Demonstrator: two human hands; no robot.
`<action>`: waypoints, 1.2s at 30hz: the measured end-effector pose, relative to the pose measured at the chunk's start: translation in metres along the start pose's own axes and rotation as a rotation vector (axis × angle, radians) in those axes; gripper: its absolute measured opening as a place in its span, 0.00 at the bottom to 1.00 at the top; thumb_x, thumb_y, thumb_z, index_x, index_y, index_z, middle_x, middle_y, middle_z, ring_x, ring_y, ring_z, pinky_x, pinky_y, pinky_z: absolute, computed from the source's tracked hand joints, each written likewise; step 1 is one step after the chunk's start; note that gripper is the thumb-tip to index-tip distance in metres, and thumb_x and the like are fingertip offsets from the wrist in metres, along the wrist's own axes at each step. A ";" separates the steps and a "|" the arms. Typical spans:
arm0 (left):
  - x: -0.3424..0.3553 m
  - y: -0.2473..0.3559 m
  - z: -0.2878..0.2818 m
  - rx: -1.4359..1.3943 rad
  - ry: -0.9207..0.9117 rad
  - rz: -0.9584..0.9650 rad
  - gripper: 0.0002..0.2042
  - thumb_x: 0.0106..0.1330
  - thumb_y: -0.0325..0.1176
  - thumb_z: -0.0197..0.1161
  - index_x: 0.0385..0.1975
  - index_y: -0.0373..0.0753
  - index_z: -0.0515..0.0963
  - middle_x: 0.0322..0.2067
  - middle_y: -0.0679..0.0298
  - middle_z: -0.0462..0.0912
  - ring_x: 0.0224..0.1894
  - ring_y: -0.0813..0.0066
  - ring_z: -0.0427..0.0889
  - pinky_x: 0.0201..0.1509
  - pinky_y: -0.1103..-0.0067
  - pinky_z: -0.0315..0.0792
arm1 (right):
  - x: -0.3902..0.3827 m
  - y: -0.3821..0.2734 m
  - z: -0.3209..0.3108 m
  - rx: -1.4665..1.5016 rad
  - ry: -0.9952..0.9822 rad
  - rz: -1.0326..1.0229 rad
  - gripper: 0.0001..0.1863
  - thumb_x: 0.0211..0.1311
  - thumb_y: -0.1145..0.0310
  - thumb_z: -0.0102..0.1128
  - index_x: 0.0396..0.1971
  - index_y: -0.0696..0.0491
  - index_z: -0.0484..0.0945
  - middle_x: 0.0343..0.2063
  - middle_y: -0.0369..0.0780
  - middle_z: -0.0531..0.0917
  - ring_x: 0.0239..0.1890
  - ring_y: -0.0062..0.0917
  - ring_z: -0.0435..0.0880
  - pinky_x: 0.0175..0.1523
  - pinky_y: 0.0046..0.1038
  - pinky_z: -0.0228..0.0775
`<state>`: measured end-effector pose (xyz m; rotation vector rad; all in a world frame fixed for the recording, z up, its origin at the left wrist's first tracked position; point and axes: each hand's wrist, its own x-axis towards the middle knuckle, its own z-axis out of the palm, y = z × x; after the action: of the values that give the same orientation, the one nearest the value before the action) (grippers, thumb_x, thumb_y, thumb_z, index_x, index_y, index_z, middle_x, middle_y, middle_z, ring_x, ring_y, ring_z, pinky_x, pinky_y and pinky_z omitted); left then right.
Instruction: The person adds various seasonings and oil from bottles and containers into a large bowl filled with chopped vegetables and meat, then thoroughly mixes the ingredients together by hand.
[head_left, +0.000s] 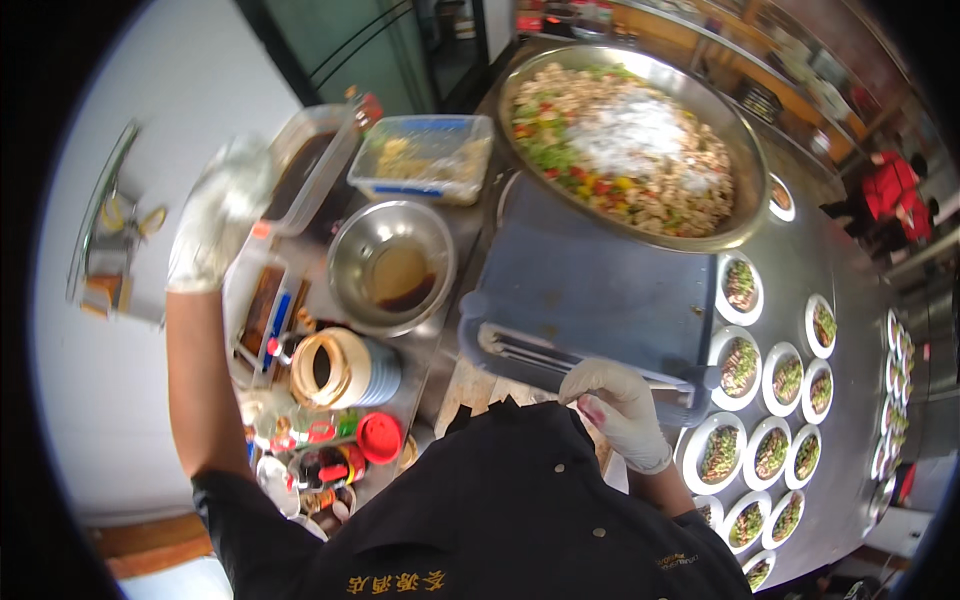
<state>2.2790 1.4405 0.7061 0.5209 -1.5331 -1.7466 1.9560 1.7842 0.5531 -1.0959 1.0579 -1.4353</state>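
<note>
From where I stand, taking twelve as straight ahead of the person, the tub (325,185) of dark liquid sits at eleven o'clock. The gloved left hand (225,210) is at its left side, arm stretched out; it is too blurred for me to tell whether it grips anything. The right hand (618,415), gloved too, is at two o'clock near the chest, fingers curled in, perhaps tucked aside; I can't tell if it holds something.

A steel bowl (352,255) with a little dark sauce stands just nearer than the tub, presumably so one reach covers both. The clear box (400,190) lies behind it, and an open jar (375,372) waits at ten, likely uncapped for quick use.

Past twelve, the heaped basin (750,180) overhangs the far end of a blue crate (600,270), which probably props it up. Toward three, plates (693,460) stand in rows on the counter (850,430), apparently spread to keep each one reachable.
</note>
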 end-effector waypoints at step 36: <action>0.134 -0.198 0.221 0.505 -0.125 0.216 0.34 0.51 0.26 0.67 0.63 0.38 0.65 0.53 0.53 0.76 0.54 0.66 0.76 0.59 0.72 0.70 | 0.033 -0.009 -0.087 -0.074 0.127 -0.061 0.14 0.60 0.62 0.59 0.32 0.61 0.75 0.31 0.44 0.79 0.34 0.25 0.75 0.43 0.25 0.67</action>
<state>1.9818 1.4889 0.5817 0.4729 -2.0513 -1.2435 1.8660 1.7584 0.5471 -1.1094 1.1841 -1.5414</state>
